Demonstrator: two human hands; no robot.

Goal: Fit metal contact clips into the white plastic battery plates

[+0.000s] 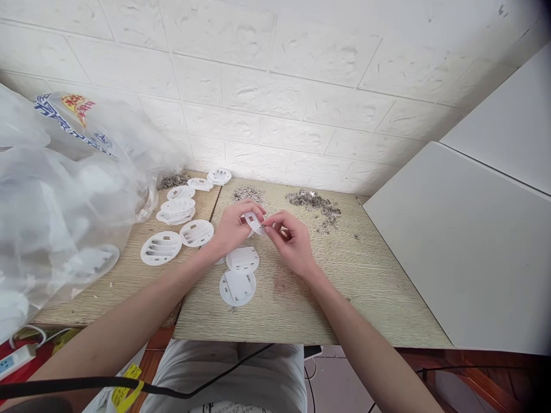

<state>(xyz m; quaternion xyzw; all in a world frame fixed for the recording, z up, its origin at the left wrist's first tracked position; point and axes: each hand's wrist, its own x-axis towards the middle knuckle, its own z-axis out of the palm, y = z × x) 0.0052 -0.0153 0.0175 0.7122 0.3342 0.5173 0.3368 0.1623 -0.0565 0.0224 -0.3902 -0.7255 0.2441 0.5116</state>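
My left hand (235,227) is closed on a white round plastic battery holder (251,220), which is tilted above the table. The fingers of my right hand (291,238) are pinched together at the holder's right edge, on what looks like a small metal contact piece (263,226), partly hidden by the fingertips. Just below my left hand lie two more white holders, an upper one (243,259) and a lower one (237,288), flat side up. Behind my hands are a heap of small metal pieces (248,194) and a larger heap (313,201) to its right.
Several white holders, one with open slots (160,248), lie on the left of the wooden table (365,298). A large clear plastic bag (73,189) fills the far left. A white panel (465,246) stands at the right, and a brick-patterned wall (279,97) closes off the back.
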